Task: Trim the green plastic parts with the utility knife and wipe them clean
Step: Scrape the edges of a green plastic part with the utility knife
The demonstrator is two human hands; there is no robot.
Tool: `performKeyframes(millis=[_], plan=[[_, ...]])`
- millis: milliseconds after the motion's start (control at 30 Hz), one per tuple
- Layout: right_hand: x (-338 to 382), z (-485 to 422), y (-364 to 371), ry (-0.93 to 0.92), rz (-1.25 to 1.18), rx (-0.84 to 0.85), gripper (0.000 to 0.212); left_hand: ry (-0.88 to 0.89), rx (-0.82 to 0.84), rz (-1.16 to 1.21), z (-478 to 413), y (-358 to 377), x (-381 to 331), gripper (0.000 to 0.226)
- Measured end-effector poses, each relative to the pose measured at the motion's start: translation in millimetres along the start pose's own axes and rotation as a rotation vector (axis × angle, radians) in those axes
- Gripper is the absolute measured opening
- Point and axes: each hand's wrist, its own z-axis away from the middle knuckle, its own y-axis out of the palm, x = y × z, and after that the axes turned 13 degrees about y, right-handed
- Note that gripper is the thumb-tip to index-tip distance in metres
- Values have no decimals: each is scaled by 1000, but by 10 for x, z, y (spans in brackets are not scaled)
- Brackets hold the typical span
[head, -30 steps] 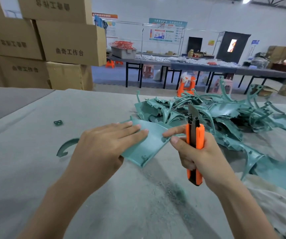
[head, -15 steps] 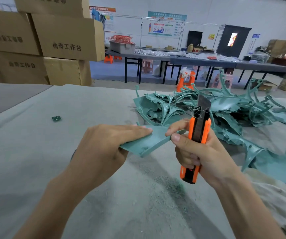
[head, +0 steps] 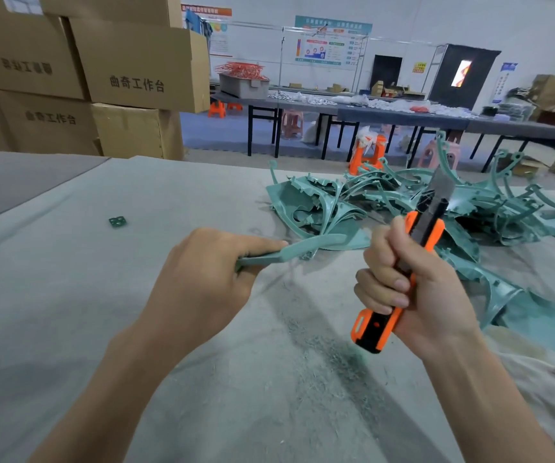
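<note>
My left hand (head: 202,282) grips a curved green plastic part (head: 289,250), held edge-on and lifted a little above the grey table cover (head: 68,329). My right hand (head: 413,289) is closed around an orange and black utility knife (head: 399,282); its blade (head: 438,183) is out and points up and away, to the right of the part and apart from it. A big pile of green plastic parts (head: 419,208) lies on the table behind and to the right of both hands.
Fine green shavings (head: 329,355) are scattered on the cover below my hands. A small green scrap (head: 117,222) lies at the left. Stacked cardboard boxes (head: 85,78) stand beyond the table's far left edge. Long tables (head: 403,118) and stools fill the background.
My left hand has turned the part from flat to edge-on and raised it. My right hand has drawn the knife off to the right, away from the part's edge.
</note>
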Motion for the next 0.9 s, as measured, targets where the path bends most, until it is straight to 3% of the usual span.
performKeyframes(millis=[133, 267, 433, 600, 767, 900], plan=[[-8, -11, 12, -73, 141, -267, 37, -36, 25, 22, 0, -9, -15, 27], [-24, 11, 80, -200, 316, -190, 10, -62, 45, -26, -11, -4, -63, 32], [-68, 44, 184, -154, 491, -121, 22, -85, 122, -70, -22, 39, -137, 27], [-123, 81, 298, -235, 661, -24, 5, -147, 264, -160, -31, 62, -189, 29], [-96, 68, 294, -305, 756, -206, 16, -166, 229, -224, -30, 73, -178, 7], [-35, 86, 236, -304, 835, -207, 16, -124, 178, -206, -19, 51, -144, 1]])
